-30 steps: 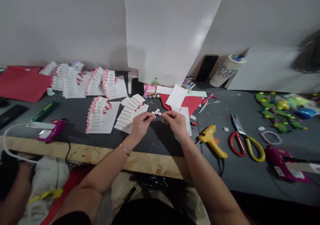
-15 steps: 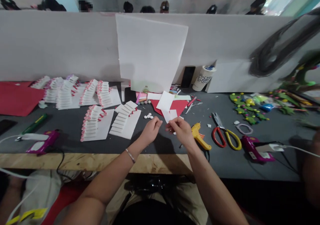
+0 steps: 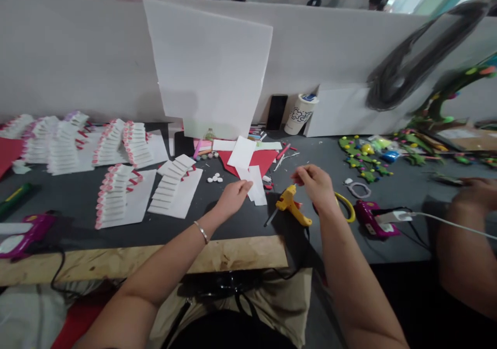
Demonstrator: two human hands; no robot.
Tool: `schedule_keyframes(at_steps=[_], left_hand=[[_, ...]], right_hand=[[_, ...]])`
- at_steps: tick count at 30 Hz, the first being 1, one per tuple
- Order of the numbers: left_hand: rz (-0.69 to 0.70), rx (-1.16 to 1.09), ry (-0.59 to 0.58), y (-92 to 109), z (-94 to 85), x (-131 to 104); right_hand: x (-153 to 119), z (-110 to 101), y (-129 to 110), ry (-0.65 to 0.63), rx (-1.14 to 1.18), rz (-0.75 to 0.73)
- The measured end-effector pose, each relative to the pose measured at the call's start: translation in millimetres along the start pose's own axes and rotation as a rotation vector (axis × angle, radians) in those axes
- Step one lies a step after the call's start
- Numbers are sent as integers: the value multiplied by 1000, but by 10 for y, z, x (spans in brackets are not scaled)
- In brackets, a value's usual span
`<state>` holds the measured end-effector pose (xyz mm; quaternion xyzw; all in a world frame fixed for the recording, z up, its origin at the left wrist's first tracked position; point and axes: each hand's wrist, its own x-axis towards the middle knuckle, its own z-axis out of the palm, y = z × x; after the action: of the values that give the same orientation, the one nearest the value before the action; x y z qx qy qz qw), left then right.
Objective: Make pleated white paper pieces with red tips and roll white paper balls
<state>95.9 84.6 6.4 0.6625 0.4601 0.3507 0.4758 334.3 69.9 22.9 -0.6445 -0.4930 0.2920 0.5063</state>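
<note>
My left hand (image 3: 234,199) is closed in a pinch at the edge of white paper pieces (image 3: 258,188); whatever its fingertips hold is too small to make out. To the right, my right hand (image 3: 317,184) is held with curled fingers above the scissors (image 3: 347,207). Of those scissors only the yellow handle shows clearly; hand and forearm cover the rest. Whether the right fingers grip anything is hidden. Between my hands lies a yellow glue gun (image 3: 292,207). A white card (image 3: 241,152) rests over red paper (image 3: 267,161) just beyond. Small white discs (image 3: 215,178) lie left of the paper.
White cards with stepped strips and pink edges (image 3: 112,196) stand at left. A cup (image 3: 301,114) and a phone (image 3: 277,112) are at the back. Purple power strips (image 3: 373,219) with cables lie on both sides. Another person's hand (image 3: 479,193) is at right, near green decorations (image 3: 361,157).
My right hand has left the white paper and moved right, over the scissors. My left hand stays pinched by the paper. The view has turned right, bringing another person's hand in.
</note>
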Motion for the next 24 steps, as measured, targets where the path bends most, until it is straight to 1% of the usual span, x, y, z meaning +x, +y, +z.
schedule_keyframes(at_steps=[3,4,6,9,13,14,16,18,20,21,22,23,24], left_hand=[[-89,-509,-42,100,106,67],[-119,-646,-56,128,133,78],[-176,-822,-86,168,168,81],[-233,-917,-123,188,184,55],[-286,-992,-125,221,200,-8],[-297,-1016,-130,240,212,-32],[-311,-1051,-172,280,249,-98],[-304,-1025,-240,305,285,-169],[-268,-881,-275,295,287,-206],[-237,-754,-260,276,265,-197],[-200,-594,-215,250,225,-163],[-152,-394,-144,218,169,-103],[-105,-177,-50,182,100,-18]], right_hand=[[-155,219,47,-95,165,-25],[-214,304,50,-115,209,-45],[-311,458,34,-107,249,-95],[-379,604,-40,-73,216,-173],[-383,654,-134,-37,101,-278],[-379,653,-140,-25,97,-281],[-363,642,-124,-8,128,-223],[-329,601,-82,17,137,-118],[-266,508,-28,41,53,-44],[-223,437,0,47,-32,-33],[-172,351,29,57,-144,-35],[-114,251,60,74,-274,-43],[-53,143,94,102,-408,-51]])
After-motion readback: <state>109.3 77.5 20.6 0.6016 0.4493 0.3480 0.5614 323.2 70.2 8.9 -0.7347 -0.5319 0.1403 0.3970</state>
